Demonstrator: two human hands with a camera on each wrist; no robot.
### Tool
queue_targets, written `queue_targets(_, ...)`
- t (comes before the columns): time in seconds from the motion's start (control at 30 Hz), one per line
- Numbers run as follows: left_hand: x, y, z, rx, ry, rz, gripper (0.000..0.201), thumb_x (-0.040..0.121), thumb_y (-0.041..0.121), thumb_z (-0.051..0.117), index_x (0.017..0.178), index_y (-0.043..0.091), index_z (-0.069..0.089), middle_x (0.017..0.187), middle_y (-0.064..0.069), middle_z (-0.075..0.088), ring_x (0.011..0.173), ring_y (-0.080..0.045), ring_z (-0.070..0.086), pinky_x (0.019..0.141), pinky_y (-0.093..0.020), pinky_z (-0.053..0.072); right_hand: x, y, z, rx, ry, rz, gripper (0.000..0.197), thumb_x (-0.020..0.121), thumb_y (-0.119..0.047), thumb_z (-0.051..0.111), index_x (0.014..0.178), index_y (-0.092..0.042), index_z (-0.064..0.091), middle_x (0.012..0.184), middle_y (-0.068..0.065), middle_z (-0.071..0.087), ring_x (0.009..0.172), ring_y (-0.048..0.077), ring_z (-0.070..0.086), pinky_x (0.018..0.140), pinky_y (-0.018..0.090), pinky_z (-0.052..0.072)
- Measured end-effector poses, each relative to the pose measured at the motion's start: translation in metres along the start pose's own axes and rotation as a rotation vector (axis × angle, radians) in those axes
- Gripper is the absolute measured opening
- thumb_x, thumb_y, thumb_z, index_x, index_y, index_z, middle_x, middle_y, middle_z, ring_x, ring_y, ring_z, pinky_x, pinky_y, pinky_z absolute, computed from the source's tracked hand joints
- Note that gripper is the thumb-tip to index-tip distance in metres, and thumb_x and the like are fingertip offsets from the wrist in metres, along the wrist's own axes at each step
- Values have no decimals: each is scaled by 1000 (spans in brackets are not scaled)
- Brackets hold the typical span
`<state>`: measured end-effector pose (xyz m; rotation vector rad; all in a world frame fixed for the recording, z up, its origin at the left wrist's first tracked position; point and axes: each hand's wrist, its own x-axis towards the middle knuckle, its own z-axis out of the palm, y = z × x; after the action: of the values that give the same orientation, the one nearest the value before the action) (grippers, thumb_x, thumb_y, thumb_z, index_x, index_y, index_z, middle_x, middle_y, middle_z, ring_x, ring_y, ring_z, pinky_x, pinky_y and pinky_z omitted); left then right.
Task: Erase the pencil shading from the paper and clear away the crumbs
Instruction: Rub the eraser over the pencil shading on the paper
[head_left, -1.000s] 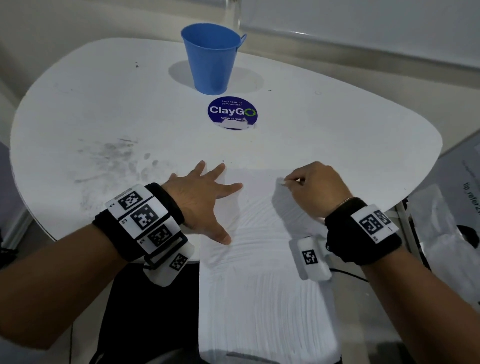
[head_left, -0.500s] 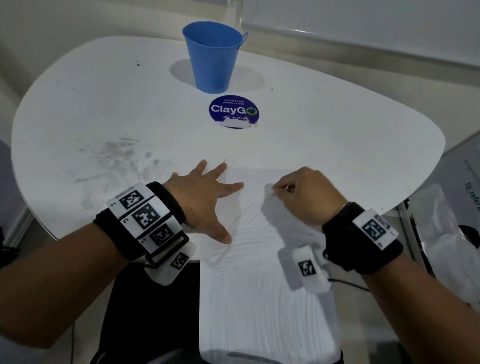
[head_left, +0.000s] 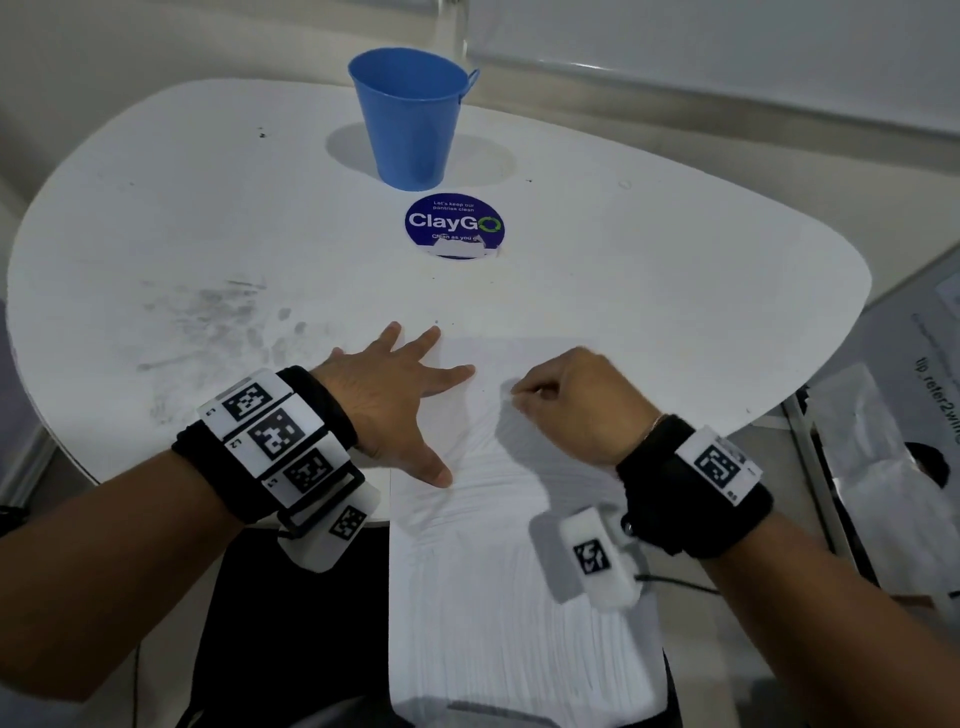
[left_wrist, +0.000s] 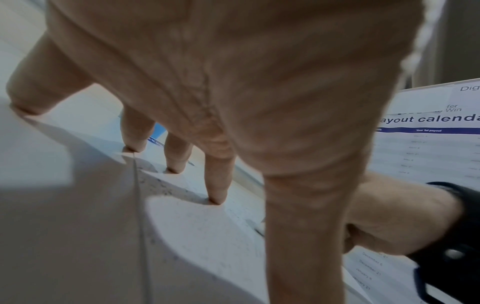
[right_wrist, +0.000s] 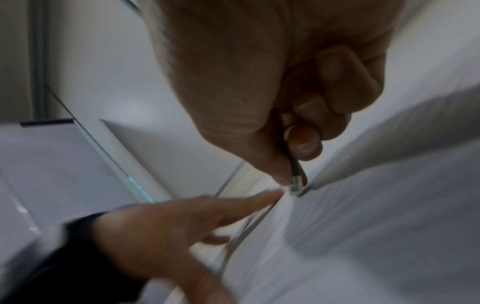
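— White eraser (right_wrist: 294, 186), pinched in our right hand (head_left: 576, 400) between thumb and curled fingers; we are pressing its tip onto the paper (head_left: 498, 571), just right of our left hand (head_left: 400, 400).

— And that left hand?

— Lying flat, fingers spread and straight, holding nothing; we are pinning the paper's left edge with it. The sheet is lying across the near rim of the table (head_left: 649, 260) and hanging over toward us.

— Which step are we judging this to be?

— Erasing. Faint grey strokes are showing across the sheet nearer us than the left hand, so we are reckoning a good deal of rubbing remains, and the crumbs have not yet been cleared. Next we are needing short firm strokes worked toward us, with the left hand braced so the paper does not wrinkle.

— Count?

— Two hands, one eraser, one sheet, one blue bucket (head_left: 410, 119) far beyond the left hand, one round sticker (head_left: 454, 226) between them. Crumbs: only small specks, too few and blurred to count.
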<state>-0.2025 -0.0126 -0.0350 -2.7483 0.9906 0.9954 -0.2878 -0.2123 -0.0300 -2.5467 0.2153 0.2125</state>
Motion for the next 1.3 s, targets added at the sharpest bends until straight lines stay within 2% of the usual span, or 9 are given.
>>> queue_targets(0.07,0,1,0,-7,3,1,118,65,78,74,151,61,-6,163,17,-27,152,-19,-26,120,-63,5,-4,-6,5,-7,-47,-42,17,91,-19,61,92,-17,79,87,-8,74,80,10,66,76,24,51)
queue_targets(0.17,-1,1,0,-11,4,-1,118,66,78,74,151,61,-6,163,17,-27,152,-19,-26,120,-63,4,5,2,-4,-105,80,33,19,91,-21,60,97,-21,78,93,-5,75,87,17,66,81,29,53)
queue_targets(0.33,-1,1,1,-3,3,5,118,66,78,73,152,60,-6,163,16,-27,152,-20,-26,120,-64,4,6,4,6,-234,100,-4,21,89,-19,54,82,-15,73,77,-1,72,76,25,65,69,37,56)
queue_targets(0.57,-1,0,1,-3,2,3,117,67,79,72,152,60,-7,163,15,-27,151,-21,-27,121,-63,3,-6,-11,15,-111,1,-58,23,93,-22,57,77,-16,72,65,-7,63,67,17,60,62,28,45)
queue_targets(0.73,-2,0,0,-5,8,4,117,66,79,72,152,59,-6,163,15,-27,151,-21,-27,121,-63,3,6,2,2,-73,112,46,19,93,-25,60,89,-21,77,85,-6,74,82,19,66,77,33,54)
queue_targets(0.9,-1,0,1,-2,-1,4,117,67,80,71,151,60,-8,163,16,-28,151,-21,-27,121,-63,3,-18,-19,23,-103,-32,-130,20,94,-22,57,85,-16,74,75,-1,71,74,23,64,72,37,52)
queue_targets(1.07,-1,-1,1,-7,6,8,117,67,79,71,152,59,-7,163,16,-27,151,-21,-27,121,-63,3,1,-3,9,-123,93,20,20,94,-24,57,92,-18,76,87,-2,74,85,25,66,78,38,55)
queue_targets(1.2,0,-1,1,-6,3,5,117,66,80,71,151,60,-7,163,17,-28,151,-20,-28,121,-63,3,-22,-26,26,-94,-46,-134,20,95,-25,58,90,-20,77,76,-2,73,72,23,65,71,35,53)
queue_targets(1.3,0,-1,0,-8,7,2,117,67,79,72,151,60,-7,163,16,-27,151,-20,-27,121,-63,3,-12,-19,18,-100,-21,-56,19,94,-26,59,94,-24,77,85,-6,75,80,21,67,76,34,55)
